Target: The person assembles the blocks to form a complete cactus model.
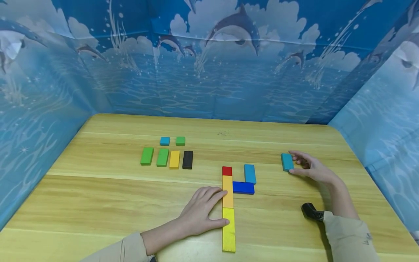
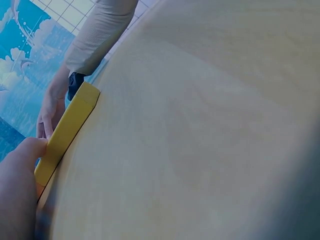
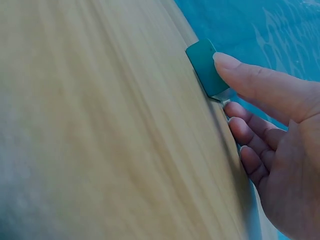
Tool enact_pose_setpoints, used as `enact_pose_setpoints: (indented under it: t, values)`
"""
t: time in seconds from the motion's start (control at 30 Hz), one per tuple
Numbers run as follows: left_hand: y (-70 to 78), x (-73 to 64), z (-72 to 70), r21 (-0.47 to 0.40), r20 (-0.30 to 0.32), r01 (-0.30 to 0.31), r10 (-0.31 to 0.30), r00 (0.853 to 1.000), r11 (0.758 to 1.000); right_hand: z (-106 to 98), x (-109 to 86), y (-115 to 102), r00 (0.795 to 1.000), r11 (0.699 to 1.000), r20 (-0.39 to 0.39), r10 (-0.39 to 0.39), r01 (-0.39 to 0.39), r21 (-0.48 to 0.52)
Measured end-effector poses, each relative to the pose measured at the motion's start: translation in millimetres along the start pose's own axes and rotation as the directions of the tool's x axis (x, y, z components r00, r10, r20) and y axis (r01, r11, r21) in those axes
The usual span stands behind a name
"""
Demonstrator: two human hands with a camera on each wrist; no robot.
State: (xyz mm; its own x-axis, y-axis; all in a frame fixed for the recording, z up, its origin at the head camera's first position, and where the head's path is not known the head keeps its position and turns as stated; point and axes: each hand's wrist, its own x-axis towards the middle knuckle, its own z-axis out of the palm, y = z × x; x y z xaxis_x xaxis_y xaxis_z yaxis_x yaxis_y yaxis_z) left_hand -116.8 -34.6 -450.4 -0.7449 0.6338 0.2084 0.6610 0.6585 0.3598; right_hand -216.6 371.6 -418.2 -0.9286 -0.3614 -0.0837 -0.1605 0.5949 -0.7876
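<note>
In the head view, a column of flat wooden blocks runs away from the front edge: a yellow block (image 1: 228, 234), an orange block (image 1: 228, 198) and a red block (image 1: 227, 171). My left hand (image 1: 200, 211) lies along the column's left side, its thumb touching the yellow block and a fingertip the orange one. A dark blue block (image 1: 243, 187) lies crosswise against the orange block's right side, and a light blue block (image 1: 250, 173) extends from its far edge. Further right, my right hand (image 1: 312, 168) pinches a teal block (image 1: 287, 162) by its ends, close to the tabletop.
Back left lie two green blocks, one of them a long green block (image 1: 147, 156), a yellow-orange block (image 1: 174, 160) and a black block (image 1: 187, 160). Behind them sit a small blue block (image 1: 165, 141) and a small green block (image 1: 180, 141). Dolphin-print sheets (image 1: 203, 83) wall the table.
</note>
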Motion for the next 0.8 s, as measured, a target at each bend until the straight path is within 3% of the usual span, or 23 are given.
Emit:
enact_pose_setpoints:
  t: [0.37,0.8]
  values:
    - [0.7,0.1,0.0,-0.01,0.003,0.006,-0.006,1.0,1.0,-1.9,0.8,-1.2,0.999,0.998,0.008,0.052,-0.051,-0.031]
    - [1.4,0.1,-1.0,-0.011,0.001,-0.001,0.001,1.0,1.0,2.9,2.7,-0.7,0.997,1.0,-0.08,-0.015,0.016,0.004]
